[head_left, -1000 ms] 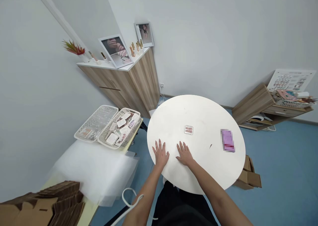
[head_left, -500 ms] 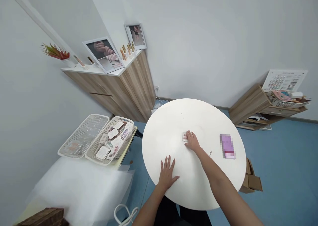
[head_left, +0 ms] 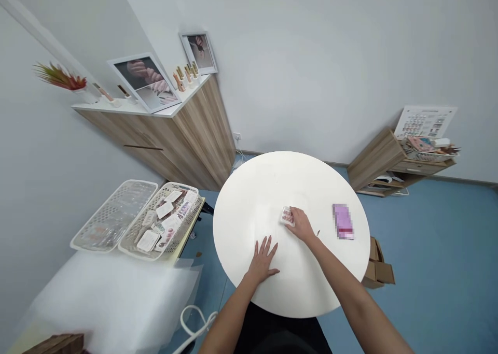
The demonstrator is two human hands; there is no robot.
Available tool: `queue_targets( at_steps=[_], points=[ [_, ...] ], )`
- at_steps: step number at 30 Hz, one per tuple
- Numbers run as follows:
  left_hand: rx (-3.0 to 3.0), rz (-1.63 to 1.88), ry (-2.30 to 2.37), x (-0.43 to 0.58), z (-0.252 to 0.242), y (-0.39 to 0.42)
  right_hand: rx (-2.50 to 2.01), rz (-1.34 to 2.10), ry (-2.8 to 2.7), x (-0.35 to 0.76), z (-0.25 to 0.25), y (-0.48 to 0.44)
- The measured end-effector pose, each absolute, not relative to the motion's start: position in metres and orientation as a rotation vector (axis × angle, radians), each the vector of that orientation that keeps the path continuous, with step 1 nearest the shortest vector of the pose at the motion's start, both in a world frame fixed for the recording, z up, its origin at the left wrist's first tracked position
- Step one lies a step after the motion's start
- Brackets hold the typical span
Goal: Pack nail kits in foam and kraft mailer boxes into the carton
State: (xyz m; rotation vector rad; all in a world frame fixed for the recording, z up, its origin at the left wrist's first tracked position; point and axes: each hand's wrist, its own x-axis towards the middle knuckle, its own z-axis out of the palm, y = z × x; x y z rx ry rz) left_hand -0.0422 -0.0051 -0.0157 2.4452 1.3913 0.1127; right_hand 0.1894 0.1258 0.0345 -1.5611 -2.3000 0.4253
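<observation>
A small clear pack of pink press-on nails [head_left: 287, 216] is over the middle of the round white table [head_left: 249, 188]. My right hand [head_left: 301, 224] grips its right edge between thumb and fingers; the rows of pink pieces show on its left part. Flat on the near left of the tabletop lies my left hand [head_left: 263, 263], fingers spread, with nothing in it. A purple blurred item [head_left: 343, 220] lies on the table to the right of my right hand.
Two white baskets hold clear packs [head_left: 107, 229] and card packs [head_left: 165, 209] on a side table at left. A wooden cabinet [head_left: 194, 131] with picture frames stands behind. Another low cabinet [head_left: 373, 157] and a cardboard box [head_left: 377, 268] are at right.
My right hand has closed on the edge of the nail pack, which is now turned and shows more of its pieces. The view has shifted slightly; my left hand still rests flat.
</observation>
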Motion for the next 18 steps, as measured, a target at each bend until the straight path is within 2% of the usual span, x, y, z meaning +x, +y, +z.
queue_targets(
  at_steps=[10,18],
  points=[
    [2.372,0.402,1.455,-0.049,-0.009,-0.048,-1.440,0.653,-2.500,0.157,0.018,0.044],
    [2.349,0.355,1.436,-0.053,-0.007,-0.073,-1.626,0.634,-2.503,0.152,0.020,0.032]
  ],
)
